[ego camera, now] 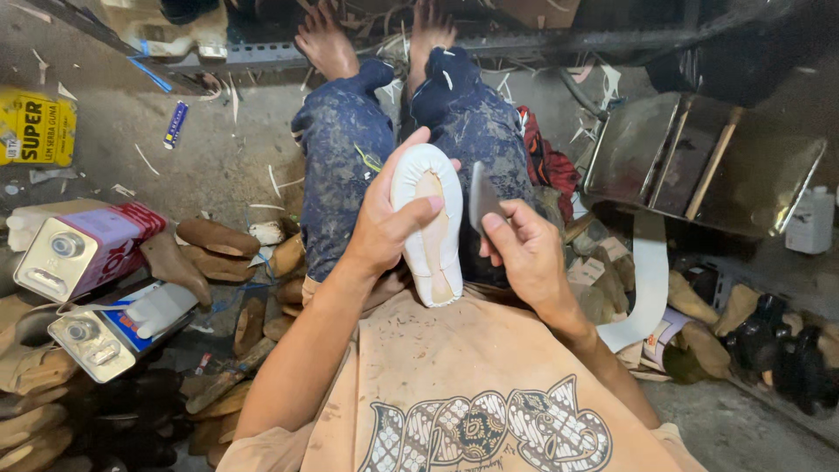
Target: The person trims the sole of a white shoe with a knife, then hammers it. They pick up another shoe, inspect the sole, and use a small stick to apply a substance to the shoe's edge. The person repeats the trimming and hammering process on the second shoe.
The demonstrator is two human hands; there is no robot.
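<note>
White shoe upper (428,223) on its last is gripped over the lap by the left hand (384,229) — a thin blade (481,197) is pinched in the right hand (523,253) fingers; a slip could nick the thumb.

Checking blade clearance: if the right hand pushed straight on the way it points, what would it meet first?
Most likely the white shoe held by the left hand; the right hand aims its small blade toward it, though depth is unclear.
</note>
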